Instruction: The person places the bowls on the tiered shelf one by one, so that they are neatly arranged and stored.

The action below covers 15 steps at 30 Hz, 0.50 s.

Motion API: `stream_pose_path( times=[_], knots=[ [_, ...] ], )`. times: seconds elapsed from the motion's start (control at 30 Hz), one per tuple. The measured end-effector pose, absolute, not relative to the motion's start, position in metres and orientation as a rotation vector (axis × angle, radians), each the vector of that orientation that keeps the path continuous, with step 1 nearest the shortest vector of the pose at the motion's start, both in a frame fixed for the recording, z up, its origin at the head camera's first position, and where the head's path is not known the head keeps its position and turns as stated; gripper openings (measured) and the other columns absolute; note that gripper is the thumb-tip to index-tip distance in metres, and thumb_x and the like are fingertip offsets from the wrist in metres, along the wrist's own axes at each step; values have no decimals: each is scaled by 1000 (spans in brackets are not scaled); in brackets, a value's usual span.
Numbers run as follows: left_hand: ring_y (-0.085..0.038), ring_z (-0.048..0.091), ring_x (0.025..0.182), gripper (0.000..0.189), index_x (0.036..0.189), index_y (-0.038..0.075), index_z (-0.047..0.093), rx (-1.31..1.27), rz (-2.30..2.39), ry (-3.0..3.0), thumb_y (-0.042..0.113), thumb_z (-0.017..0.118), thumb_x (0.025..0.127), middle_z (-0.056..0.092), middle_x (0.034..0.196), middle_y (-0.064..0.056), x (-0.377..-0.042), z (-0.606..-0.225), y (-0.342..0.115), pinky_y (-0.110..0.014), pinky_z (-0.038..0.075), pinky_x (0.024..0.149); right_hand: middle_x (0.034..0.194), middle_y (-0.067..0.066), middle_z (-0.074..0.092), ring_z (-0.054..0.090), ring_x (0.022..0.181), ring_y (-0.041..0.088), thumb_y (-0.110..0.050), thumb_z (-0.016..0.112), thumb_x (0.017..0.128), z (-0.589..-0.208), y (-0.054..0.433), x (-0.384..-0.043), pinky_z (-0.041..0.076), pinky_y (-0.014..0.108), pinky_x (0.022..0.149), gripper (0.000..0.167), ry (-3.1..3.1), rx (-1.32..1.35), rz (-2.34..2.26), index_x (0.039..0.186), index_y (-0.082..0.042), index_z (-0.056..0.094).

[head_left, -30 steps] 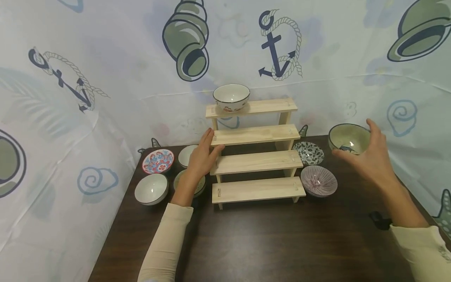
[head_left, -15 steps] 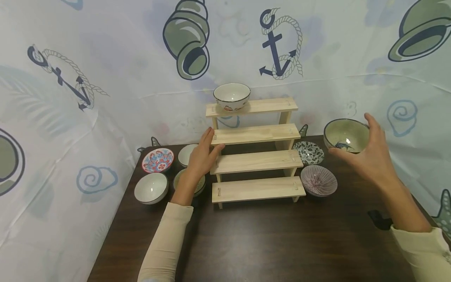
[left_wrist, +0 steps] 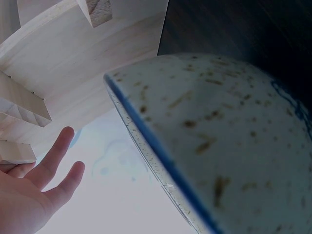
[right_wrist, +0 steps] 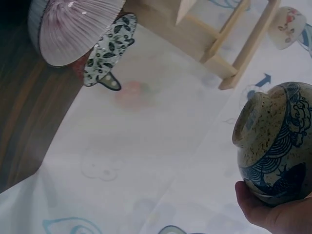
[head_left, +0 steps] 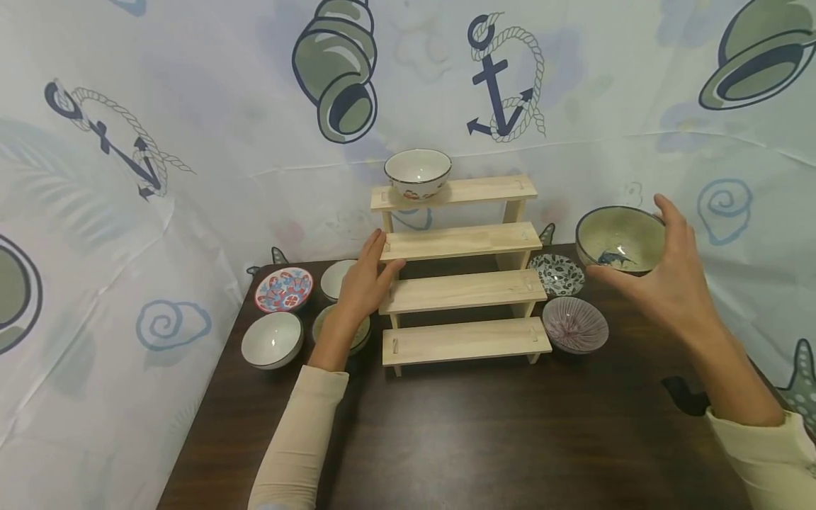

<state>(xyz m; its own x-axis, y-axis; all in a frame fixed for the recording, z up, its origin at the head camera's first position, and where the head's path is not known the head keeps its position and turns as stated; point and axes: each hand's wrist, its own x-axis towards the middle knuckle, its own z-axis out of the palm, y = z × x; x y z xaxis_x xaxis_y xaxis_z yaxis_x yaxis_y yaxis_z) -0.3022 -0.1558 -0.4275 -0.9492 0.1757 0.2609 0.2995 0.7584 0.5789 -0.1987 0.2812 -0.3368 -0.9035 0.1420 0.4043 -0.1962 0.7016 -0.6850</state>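
My right hand (head_left: 681,273) grips a bowl (head_left: 618,237), green inside with a blue motif, in the air right of a stepped wooden rack (head_left: 465,292). In the right wrist view this bowl (right_wrist: 278,146) shows a speckled outside with blue waves, my thumb and fingers about its side. My left hand (head_left: 365,282) rests against the rack's left end, fingers extended, at the second board from the top. The left wrist view has two straight fingers apart from the wood. On the top board sits a white bowl (head_left: 417,170) with a dark rim and red flowers.
Right of the rack stand a purple-streaked bowl (head_left: 575,327) and a black-and-white patterned dish (head_left: 558,275). To its left are a red-and-blue patterned dish (head_left: 284,289), a white bowl (head_left: 273,341), another white bowl (head_left: 334,280) and a greenish speckled bowl (head_left: 360,334) partly behind my left arm.
My right hand has carried the green bowl a little left and up, toward the rack. My left hand keeps its place at the rack's end.
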Motion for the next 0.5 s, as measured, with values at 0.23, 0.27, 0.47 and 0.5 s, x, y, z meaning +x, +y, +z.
stream_pose_path(
  times=[0.23, 0.27, 0.47, 0.5],
  knots=[
    [-43, 45, 146, 76, 166, 14, 20, -376, -962, -2775, 52, 48, 107, 15, 175, -4, -302, -429, -156, -63, 42, 112, 170, 17, 20, 27, 152, 47, -33, 92, 75, -328, 271, -192, 25, 78, 113, 122, -2467, 60, 1071, 165, -42, 9],
    [-43, 45, 146, 76, 166, 14, 20, -374, -961, -2776, 53, 48, 107, 15, 175, -3, -301, -429, -156, -63, 42, 112, 170, 17, 20, 27, 151, 47, -33, 92, 75, -327, 269, -191, 25, 78, 112, 122, -2464, 63, 1070, 165, -41, 10],
    [-42, 43, 147, 76, 167, 15, 20, -374, -958, -2779, 54, 47, 107, 14, 175, -2, -303, -428, -156, -62, 42, 112, 169, 17, 24, 30, 150, 45, -30, 93, 74, -322, 261, -187, 26, 75, 112, 121, -2437, 91, 1075, 165, -39, 13],
    [-41, 43, 148, 76, 167, 15, 20, -376, -957, -2779, 54, 47, 107, 14, 175, -2, -303, -428, -156, -62, 42, 112, 169, 16, 24, 30, 150, 44, -29, 93, 74, -321, 260, -186, 26, 75, 113, 121, -2431, 98, 1074, 165, -39, 14]
  ],
)
